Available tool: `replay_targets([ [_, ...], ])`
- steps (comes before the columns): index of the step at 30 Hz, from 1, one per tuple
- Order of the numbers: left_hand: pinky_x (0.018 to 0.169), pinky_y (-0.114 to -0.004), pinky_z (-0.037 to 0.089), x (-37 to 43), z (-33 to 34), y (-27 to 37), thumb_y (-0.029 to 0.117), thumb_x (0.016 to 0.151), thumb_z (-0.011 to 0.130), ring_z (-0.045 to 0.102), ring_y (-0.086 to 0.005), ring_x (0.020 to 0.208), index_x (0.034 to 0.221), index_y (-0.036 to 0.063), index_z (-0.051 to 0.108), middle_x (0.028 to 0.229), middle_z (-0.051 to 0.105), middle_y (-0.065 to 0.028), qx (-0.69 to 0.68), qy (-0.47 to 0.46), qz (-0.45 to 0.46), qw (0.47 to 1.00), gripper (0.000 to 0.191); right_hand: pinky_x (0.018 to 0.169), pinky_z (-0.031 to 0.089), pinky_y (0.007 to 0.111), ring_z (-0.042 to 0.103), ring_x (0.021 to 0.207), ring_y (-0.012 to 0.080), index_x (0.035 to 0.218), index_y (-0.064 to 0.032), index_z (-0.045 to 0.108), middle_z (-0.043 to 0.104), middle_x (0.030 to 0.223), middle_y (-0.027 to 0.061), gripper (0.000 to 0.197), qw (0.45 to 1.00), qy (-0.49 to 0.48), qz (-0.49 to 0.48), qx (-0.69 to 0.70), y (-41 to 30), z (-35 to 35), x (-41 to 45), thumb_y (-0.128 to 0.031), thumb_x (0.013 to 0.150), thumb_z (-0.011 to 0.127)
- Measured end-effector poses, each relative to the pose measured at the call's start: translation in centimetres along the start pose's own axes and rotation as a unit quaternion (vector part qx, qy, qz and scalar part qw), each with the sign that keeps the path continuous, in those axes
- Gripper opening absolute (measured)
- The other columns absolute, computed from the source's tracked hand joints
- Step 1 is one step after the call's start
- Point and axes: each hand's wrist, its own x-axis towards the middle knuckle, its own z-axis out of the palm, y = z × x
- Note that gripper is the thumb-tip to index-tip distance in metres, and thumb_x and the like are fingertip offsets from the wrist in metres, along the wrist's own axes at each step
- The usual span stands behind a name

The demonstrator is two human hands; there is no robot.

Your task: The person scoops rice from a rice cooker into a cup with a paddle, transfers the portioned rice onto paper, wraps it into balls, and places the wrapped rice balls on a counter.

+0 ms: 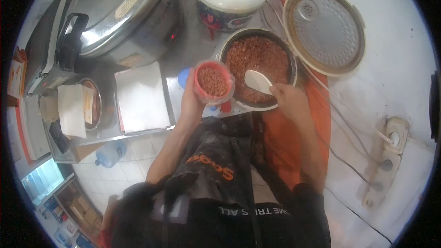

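Note:
My left hand (193, 101) holds up a red cup (224, 69) lined with a clear plastic bag. Reddish-brown cooked grain, perhaps red rice, (212, 81) fills it almost to the rim. Between the fingers of my right hand (291, 98) is a white rice paddle (257, 80), its blade resting over the grain (255, 51) in an open rice cooker (295, 67). The paddle's handle is hidden by my hand. The cooker's lid (327, 31) is swung back to the right, and its dimpled metal inside shows. The cup is beside the cooker's left rim.
A large steel cooker (137, 38) and a closed rice cooker (231, 0) stand behind. White paper sheets (142, 98) lie at left on the metal table (106, 117). Cords run to a power strip (392, 158) at right, past orange cloth (317, 110). A water bottle (112, 153) is on the floor.

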Motion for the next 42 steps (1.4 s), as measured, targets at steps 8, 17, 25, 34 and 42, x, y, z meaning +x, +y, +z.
replay_targets([
  [8,0.116,-0.041,0.038,-1.6,0.5,0.7,0.053,0.11,0.034,0.051,-0.0222,0.137,0.149,0.0072,0.047,0.148,0.054,-0.0079,-0.051,-0.011,-0.048,0.997,0.062,0.085,0.051,0.056,0.068,0.094,0.0457,0.107,-0.0106,0.076,0.072,0.096,0.0241,0.035,0.999,0.012,0.03,-0.002,0.4,-0.6,0.3,-0.04,0.102,0.056],
  [17,0.116,-0.042,0.038,-1.4,0.2,0.8,0.055,0.109,0.035,0.052,-0.0225,0.137,0.149,0.0078,0.047,0.148,0.055,-0.0084,-0.046,-0.007,-0.052,0.998,0.063,0.088,0.051,0.057,0.068,0.094,0.0477,0.101,-0.0072,0.073,0.072,0.094,0.0246,0.042,0.995,0.029,0.059,-0.07,-1.6,-3.0,0.4,-0.041,0.103,0.049],
  [25,0.116,-0.041,0.039,-1.4,0.3,1.0,0.053,0.11,0.034,0.053,-0.023,0.136,0.148,0.0065,0.047,0.147,0.055,-0.0096,-0.039,0.0,-0.059,0.997,0.062,0.065,0.056,0.057,0.07,0.073,0.045,0.079,-0.0017,0.066,0.069,0.076,0.027,0.037,0.965,0.109,-0.015,-0.24,1.1,-2.2,-2.1,-0.031,0.101,0.058],
  [34,0.108,-0.04,0.048,-1.2,0.4,0.6,0.054,0.109,0.035,0.059,-0.0212,0.129,0.147,0.0084,0.049,0.143,0.058,-0.0089,-0.034,0.049,-0.046,0.997,0.061,0.081,0.053,0.055,0.068,0.088,0.048,0.088,0.0018,0.07,0.07,0.085,0.0269,0.045,0.996,0.065,0.036,-0.045,-0.3,2.2,2.9,-0.035,0.104,0.049],
  [42,0.116,-0.039,0.038,-1.3,-0.2,-0.1,0.057,0.108,0.039,0.052,-0.0199,0.136,0.149,0.0071,0.048,0.147,0.055,-0.0082,-0.028,0.028,-0.059,0.997,0.065,0.08,0.049,0.052,0.065,0.095,0.051,0.094,0.0054,0.069,0.066,0.091,0.033,0.046,0.997,-0.04,0.037,0.057,-0.5,1.5,2.8,-0.035,0.105,0.05],
])
